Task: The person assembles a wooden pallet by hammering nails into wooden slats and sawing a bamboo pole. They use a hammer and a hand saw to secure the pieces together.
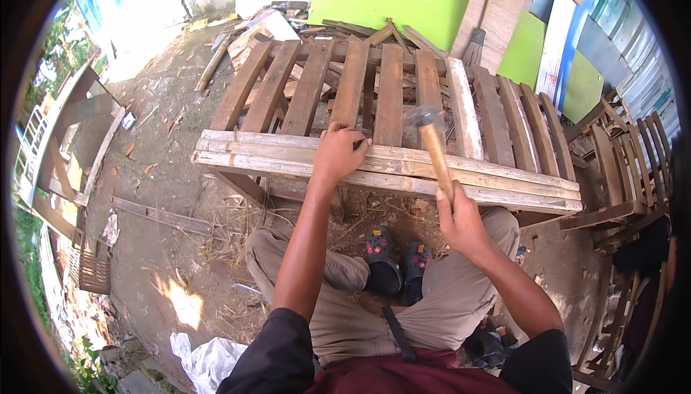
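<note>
A slatted wooden bench or pallet-like frame (389, 95) stands before my knees, its brown slats running away from me. Along its near edge lie pale, weathered strips (273, 156) side by side. My left hand (340, 150) rests over these strips near the middle, thumb and fingers drawn together at the slat ends; whatever they pinch is too small to make out. In my right hand (461, 222) is a hammer (436, 155), gripped by its light wooden handle. Its metal head, blurred, is raised above the slats, to the right of my left hand.
Scrap timber (270, 30) lies heaped behind the frame, below a lime-green panel (403, 1). A broom (475, 45) leans there. More slatted frames (622, 167) stand at the right. White plastic sheeting (205, 361) and a loose plank (162, 215) lie on the ground at left.
</note>
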Demonstrator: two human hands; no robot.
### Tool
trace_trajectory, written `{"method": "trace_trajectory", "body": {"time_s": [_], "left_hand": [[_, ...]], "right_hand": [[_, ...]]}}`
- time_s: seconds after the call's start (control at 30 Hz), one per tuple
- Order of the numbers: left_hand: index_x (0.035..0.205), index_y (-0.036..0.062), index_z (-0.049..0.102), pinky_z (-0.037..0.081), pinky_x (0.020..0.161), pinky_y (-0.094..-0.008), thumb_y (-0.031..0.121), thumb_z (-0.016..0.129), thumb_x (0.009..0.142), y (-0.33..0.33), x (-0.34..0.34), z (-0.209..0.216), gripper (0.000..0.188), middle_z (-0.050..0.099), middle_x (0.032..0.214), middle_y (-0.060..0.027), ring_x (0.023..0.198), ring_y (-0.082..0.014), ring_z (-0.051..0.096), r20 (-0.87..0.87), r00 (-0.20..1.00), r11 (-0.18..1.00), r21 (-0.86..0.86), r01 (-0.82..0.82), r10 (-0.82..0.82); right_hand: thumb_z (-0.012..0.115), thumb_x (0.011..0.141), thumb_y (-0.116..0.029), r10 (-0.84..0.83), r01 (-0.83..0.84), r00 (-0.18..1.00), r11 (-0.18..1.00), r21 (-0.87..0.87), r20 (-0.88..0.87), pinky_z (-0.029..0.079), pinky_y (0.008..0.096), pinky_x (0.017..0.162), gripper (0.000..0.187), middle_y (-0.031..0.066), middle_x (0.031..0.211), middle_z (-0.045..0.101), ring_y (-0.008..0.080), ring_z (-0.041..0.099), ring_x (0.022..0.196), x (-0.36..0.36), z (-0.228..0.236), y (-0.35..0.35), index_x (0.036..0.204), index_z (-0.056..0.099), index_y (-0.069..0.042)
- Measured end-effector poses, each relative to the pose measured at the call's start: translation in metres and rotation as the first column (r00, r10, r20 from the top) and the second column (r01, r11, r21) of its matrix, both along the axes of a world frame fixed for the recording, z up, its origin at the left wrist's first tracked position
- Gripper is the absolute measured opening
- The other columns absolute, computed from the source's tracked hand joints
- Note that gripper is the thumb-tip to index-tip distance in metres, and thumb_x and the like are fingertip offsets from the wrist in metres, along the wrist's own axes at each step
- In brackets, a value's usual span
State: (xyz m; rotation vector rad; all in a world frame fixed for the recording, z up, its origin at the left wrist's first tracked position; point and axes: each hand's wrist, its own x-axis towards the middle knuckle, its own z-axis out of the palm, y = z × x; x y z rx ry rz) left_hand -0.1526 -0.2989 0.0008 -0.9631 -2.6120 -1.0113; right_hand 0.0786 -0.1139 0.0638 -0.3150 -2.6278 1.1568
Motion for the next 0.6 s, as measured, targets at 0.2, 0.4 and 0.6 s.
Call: {"method": "trace_trajectory", "body": {"time_s": [0.2, 0.4, 0.6], "left_hand": [[0.095, 0.0069, 0.080, 0.048, 0.099, -0.0501, 0.029, 0.076, 0.088, -0.003, 0.003, -0.001, 0.024, 0.076, 0.102, -0.0143, 0.115, -0.0382, 0.062, 0.011, 1.000, 1.000, 0.027, -0.011, 0.011], [0.094, 0.0060, 0.080, 0.049, 0.098, -0.0500, 0.030, 0.076, 0.087, -0.002, 0.002, -0.001, 0.025, 0.076, 0.099, -0.0150, 0.113, -0.0392, 0.063, 0.003, 1.000, 0.999, 0.042, -0.020, 0.020], [0.093, 0.0057, 0.081, 0.047, 0.100, -0.0491, 0.030, 0.075, 0.087, 0.003, 0.004, 0.004, 0.026, 0.077, 0.099, -0.0151, 0.113, -0.0373, 0.062, 0.049, 0.999, 0.999, 0.048, -0.025, 0.022]], "right_hand": [[0.051, 0.107, -0.027, -0.004, 0.004, 1.000, 0.999, -0.053, 0.003, 0.046, 0.0486, 0.061, 0.031, 0.0238, 0.071, 0.061, 0.0404, 0.062, 0.065, -0.006, 0.019, -0.006, 0.105, 0.054, 0.004], [0.051, 0.108, -0.029, 0.141, -0.144, 0.975, 0.990, 0.008, 0.171, 0.047, 0.0478, 0.058, 0.034, 0.0250, 0.073, 0.062, 0.0469, 0.063, 0.065, -0.010, 0.014, 0.013, 0.110, 0.052, 0.005], [0.051, 0.109, -0.030, 0.071, -0.070, 0.997, 0.997, -0.046, 0.029, 0.043, 0.0364, 0.057, 0.032, 0.0060, 0.068, 0.054, 0.0144, 0.051, 0.059, -0.002, -0.010, 0.003, 0.103, 0.054, 0.001]]}}
